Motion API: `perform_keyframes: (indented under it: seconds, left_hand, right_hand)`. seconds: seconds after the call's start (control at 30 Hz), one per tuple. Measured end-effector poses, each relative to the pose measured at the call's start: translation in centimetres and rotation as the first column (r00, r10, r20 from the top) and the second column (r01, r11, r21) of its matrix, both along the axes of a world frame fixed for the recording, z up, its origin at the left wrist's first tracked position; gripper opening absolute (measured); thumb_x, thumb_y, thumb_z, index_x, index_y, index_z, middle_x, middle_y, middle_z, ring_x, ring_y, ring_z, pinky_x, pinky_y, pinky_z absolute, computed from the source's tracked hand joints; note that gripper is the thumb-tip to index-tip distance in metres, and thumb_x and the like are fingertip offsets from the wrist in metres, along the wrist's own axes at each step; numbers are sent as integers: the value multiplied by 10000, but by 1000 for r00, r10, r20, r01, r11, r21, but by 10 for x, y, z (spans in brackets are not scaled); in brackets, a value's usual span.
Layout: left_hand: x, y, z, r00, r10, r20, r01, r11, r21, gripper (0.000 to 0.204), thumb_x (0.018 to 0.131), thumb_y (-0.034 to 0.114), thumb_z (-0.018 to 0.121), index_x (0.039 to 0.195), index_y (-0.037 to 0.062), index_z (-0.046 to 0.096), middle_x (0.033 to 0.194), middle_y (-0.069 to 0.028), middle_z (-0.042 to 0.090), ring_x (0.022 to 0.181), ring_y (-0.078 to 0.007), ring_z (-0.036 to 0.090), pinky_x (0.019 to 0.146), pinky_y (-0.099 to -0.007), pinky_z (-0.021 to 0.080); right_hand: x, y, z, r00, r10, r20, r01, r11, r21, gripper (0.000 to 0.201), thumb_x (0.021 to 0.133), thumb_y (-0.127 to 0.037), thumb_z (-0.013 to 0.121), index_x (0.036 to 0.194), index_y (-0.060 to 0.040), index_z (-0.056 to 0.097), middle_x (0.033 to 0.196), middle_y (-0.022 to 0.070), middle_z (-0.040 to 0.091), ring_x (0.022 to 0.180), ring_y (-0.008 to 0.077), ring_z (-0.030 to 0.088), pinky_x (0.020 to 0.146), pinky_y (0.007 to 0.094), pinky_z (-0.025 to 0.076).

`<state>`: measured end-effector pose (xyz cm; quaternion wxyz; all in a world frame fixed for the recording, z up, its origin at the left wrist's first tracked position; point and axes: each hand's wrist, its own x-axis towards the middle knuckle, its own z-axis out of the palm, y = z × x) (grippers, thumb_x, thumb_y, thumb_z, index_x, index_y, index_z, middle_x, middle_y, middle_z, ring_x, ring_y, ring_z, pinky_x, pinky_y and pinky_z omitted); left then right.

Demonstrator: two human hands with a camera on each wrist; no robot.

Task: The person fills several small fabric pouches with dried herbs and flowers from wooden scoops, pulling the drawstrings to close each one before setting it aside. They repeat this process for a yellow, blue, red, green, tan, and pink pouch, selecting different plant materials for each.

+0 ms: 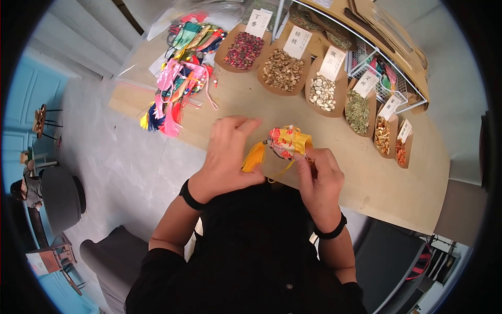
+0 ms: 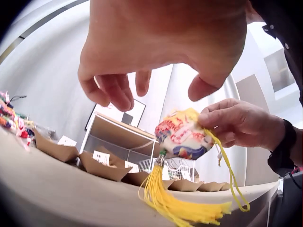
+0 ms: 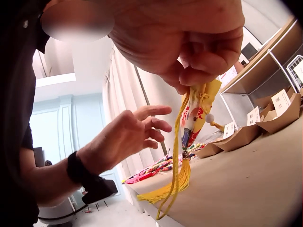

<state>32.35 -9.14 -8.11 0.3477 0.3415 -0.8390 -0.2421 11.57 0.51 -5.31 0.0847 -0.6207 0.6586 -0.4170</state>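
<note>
My right hand (image 1: 324,180) pinches the top edge of a small drawstring sachet (image 1: 285,144), yellow and white with red and blue patterns. From its lower end hangs a yellow tassel (image 2: 163,194), and a yellow cord loop (image 2: 232,182) dangles beside it. The sachet is held up over the table's near edge. My left hand (image 1: 225,154) is apart from it, just to its left, fingers loosely bent with a wide gap to the thumb and nothing between them. In the right wrist view a white bead (image 3: 209,118) shows at the sachet's side.
Brown paper trays of dried herbs, such as the rosebud tray (image 1: 222,55), stand in an arc with labelled cards. A pile of colourful tasselled sachets (image 1: 180,73) lies at the back left. A white-framed shelf (image 1: 418,104) with a wire basket (image 1: 397,97) stands behind the trays.
</note>
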Motion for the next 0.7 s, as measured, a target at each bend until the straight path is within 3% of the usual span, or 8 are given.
perform_keyframes:
  seconds: [0.07,0.17,0.27,0.37,0.47,0.7]
  left_hand:
    - [-8,7,15,994,23,109,-20,999,-28,932,609,214,912,1434,37,517,1250,-190,546,1138,-387,525,980,-467,436]
    - [-22,13,7,994,67,83,-58,993,-103,959,658,330,909,1468,35,488,1239,-175,526,1092,-365,526,921,-468,422]
    - [-30,6,-10,977,215,-16,-215,967,-134,969,651,362,918,1457,30,496,1221,-165,534,1051,-347,537,895,-460,424]
    - [-24,0,-4,970,243,10,-240,965,-107,899,666,332,914,1413,25,519,1203,-165,533,1040,-344,538,888,-453,426]
    - [-23,-5,-9,968,251,22,-248,963,-101,845,677,310,909,1375,22,530,1190,-166,530,1049,-349,538,881,-452,429]
    - [-3,-20,-11,988,134,83,-139,988,68,747,730,184,812,1391,8,511,1183,-174,529,1084,-362,538,914,-461,447]
  right_hand:
    - [8,-11,0,999,32,-11,-32,999,-12,157,899,-63,811,999,-19,697,876,116,690,590,213,654,524,328,526]
    - [28,-23,6,995,101,14,-101,994,27,149,908,-74,806,1002,-25,700,871,113,691,599,211,664,533,325,529]
    - [38,-33,13,989,146,32,-147,987,67,139,920,-85,795,1008,-29,703,890,119,703,624,219,683,544,321,536]
    - [46,-44,17,986,159,48,-161,986,50,141,929,-90,789,1022,-30,702,849,131,710,618,233,689,541,322,537]
    - [53,-53,12,983,112,143,-126,988,91,150,947,-101,775,1054,-36,691,778,129,705,594,242,689,537,337,540]
    - [59,-72,-2,987,151,-51,-144,982,125,155,968,-141,754,1066,-57,668,741,124,702,598,270,700,537,372,544]
